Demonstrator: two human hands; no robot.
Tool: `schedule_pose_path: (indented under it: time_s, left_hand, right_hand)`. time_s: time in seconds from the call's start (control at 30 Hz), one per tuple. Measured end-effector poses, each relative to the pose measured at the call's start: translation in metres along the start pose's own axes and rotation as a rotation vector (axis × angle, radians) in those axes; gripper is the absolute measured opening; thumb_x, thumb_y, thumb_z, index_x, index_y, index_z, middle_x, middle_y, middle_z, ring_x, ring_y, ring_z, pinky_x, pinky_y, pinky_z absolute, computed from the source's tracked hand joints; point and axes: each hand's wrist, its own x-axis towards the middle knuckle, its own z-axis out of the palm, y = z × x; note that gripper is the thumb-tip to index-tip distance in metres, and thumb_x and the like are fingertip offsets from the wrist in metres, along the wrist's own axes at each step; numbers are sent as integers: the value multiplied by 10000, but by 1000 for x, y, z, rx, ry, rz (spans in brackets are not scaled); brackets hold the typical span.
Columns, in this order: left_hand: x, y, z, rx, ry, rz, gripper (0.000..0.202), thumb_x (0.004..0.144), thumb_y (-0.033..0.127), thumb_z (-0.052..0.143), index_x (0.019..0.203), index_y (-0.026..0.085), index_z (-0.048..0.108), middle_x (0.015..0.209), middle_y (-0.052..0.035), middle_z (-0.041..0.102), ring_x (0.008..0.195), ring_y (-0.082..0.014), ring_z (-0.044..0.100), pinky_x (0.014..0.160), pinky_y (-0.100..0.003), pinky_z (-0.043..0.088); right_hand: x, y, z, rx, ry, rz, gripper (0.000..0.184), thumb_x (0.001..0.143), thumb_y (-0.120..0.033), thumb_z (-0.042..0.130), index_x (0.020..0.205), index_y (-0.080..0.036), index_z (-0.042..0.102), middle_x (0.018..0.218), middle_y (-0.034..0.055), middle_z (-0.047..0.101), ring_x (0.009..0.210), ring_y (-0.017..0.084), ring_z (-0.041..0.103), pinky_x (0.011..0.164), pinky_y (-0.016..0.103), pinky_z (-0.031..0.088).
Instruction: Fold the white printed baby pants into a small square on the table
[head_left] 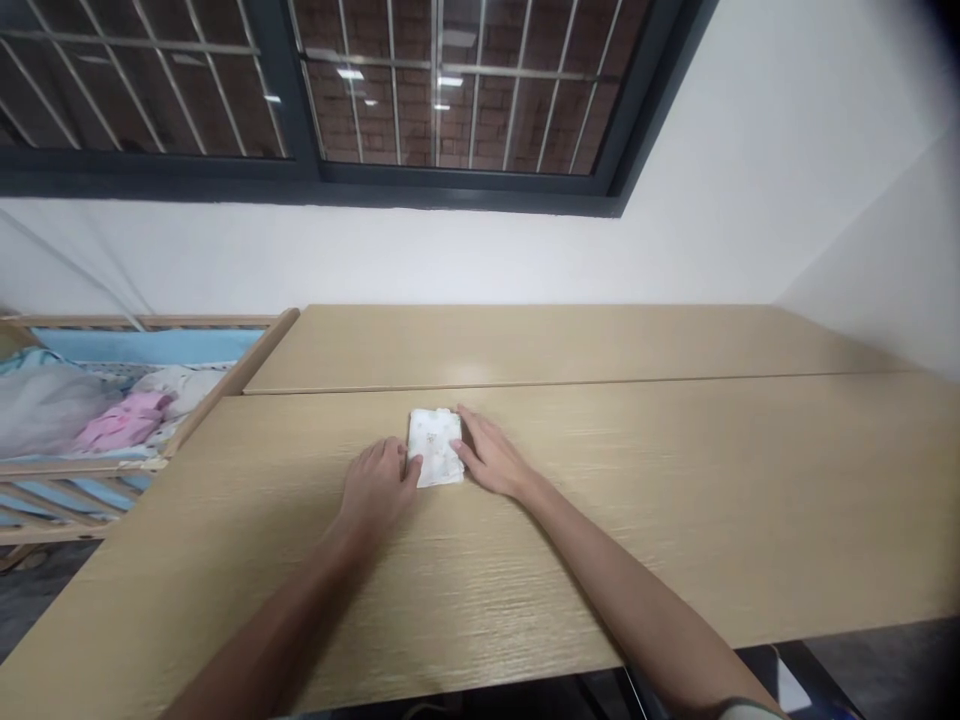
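A small white folded cloth (434, 445) with a faint print lies flat on the light wooden table (675, 500), near its middle. My left hand (377, 484) rests at the cloth's left lower corner, fingers curled, thumb touching the edge. My right hand (489, 455) lies against the cloth's right side with its fingers stretched flat along the edge. Neither hand lifts the cloth off the table.
A second table (562, 345) of the same wood stands behind, against the white wall. At the left is a wooden cot (225, 385) with blue lining and pink and grey cloths (124, 420) inside. A dark-framed window (450, 185) is above.
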Motion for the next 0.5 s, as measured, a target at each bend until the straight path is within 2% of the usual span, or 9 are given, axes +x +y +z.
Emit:
schedule_pose_path:
  time_s: [0.1,0.23,0.5]
  left_hand:
    - [0,0,2,83,-68,-30,250,977,404,476,855,205,569,863,-96,686,865,-286,648,799,-393,437]
    - [1,3,2,99,-90,-14,255,976,407,475,853,206,572,873,-104,701,851,-281,649,768,-372,407]
    - [0,4,0,94,-105,8,287,994,408,443,811,211,544,816,-85,681,798,-268,639,722,-358,386]
  right_hand:
    - [0,-3,-2,-10,-11,-18,604,1037,-520,420,1542,-192,377,1477,171,520,1373,317,479,1160,514,354]
    - [0,-3,-5,13,-3,-47,521,1028,-470,467,1483,-217,442,1418,146,562,1321,306,515,1137,516,380]
    - [0,-4,-4,20,11,-37,510,1007,-436,508,1456,-200,456,1375,162,538,1297,314,508,1124,521,394]
